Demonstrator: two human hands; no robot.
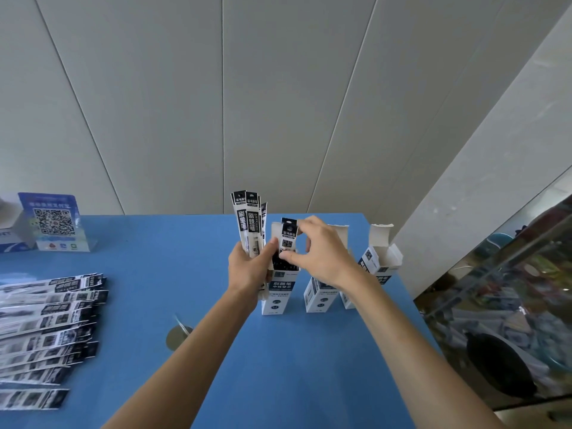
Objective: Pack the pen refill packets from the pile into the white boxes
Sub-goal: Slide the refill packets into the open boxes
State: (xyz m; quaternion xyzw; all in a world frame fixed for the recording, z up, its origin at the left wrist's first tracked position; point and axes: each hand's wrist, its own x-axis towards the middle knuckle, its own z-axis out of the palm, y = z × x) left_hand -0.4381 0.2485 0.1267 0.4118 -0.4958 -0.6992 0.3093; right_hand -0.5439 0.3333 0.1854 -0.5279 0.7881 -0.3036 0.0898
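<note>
On the blue table stand three upright white boxes with open tops. My left hand grips a bunch of black-and-white refill packets held upright beside the leftmost box. My right hand pinches a single packet that stands partly inside that box, among other packets there. The middle box is partly hidden behind my right wrist. The right box stands with its flap up. The pile of packets lies at the table's left edge.
A blue QR-code stand sits at the far left back. A round metal disc is set in the table near my left forearm. A glass display case runs along the right side. Pale wall panels rise behind the table.
</note>
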